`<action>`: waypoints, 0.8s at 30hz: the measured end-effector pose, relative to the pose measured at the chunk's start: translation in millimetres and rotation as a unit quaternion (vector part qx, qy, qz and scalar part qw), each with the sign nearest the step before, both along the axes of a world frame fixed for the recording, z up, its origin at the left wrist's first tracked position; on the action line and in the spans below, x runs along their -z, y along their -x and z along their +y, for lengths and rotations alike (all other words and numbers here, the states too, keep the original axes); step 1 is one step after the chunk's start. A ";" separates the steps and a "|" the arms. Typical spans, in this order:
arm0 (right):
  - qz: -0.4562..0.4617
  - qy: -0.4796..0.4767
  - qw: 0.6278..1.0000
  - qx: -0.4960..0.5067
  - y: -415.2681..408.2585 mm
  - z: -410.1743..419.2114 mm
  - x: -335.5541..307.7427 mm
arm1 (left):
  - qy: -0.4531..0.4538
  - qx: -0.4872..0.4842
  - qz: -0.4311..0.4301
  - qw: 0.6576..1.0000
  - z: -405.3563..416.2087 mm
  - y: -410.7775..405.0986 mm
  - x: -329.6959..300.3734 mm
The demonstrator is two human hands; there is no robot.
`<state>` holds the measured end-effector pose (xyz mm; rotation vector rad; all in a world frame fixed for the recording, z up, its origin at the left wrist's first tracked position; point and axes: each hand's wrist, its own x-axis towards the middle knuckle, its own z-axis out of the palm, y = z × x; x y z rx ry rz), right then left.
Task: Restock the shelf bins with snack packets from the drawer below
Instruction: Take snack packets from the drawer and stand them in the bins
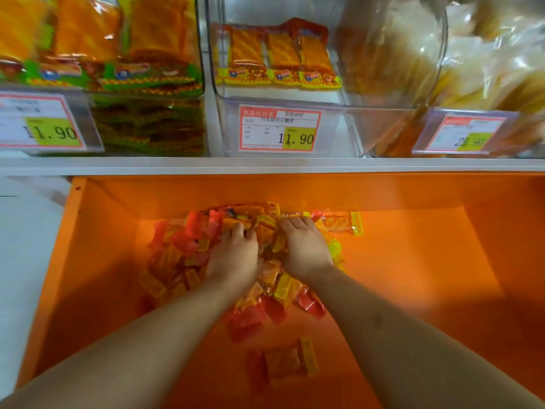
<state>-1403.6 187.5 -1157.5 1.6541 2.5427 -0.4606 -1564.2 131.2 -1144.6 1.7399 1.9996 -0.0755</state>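
Orange drawer [97,261] pulled open beneath a white shelf edge [265,166], seen from above. Nearest, at 6 o'clock, one stray packet [283,363] lies alone on the drawer floor; beyond it the snack packets [182,261] form a loose heap at centre. These look light, soft and crinkly, their film slick, so they are likely to slide off one another; a two-handed scoop from under the heap's sides should carry more than a pinch at one sealed edge. Both forearms reach in from 7 and 5 o'clock. Left hand [233,255] lies palm-down on the heap, fingers curled into the packets; right hand [305,249] does likewise just beside it, fingers bent over several. Farther, at 12 o'clock, the middle bin [348,93] holds only a few packets; the left bin [194,93] at 10 o'clock is stacked full
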 end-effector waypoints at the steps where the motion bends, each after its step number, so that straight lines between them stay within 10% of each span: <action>1: 0.012 -0.010 1.000 -0.003 -0.5 -0.6 -0.5 | 0.001 -0.001 -0.008 1.000 -1.0 3.8 -2.7; 10: 0.099 0.052 0.993 0.043 -12.2 -15.0 -33.1 | -0.022 -0.142 -0.145 0.979 -35.1 50.5 -33.5; 18: 0.340 0.363 0.844 0.200 5.1 -7.5 -158.6 | -0.036 -0.186 -0.275 0.943 -38.0 72.3 -109.9; 24: 0.342 0.393 0.848 0.102 -9.2 -33.0 -269.1 | -0.047 -0.166 -0.367 0.914 -51.4 78.6 -210.3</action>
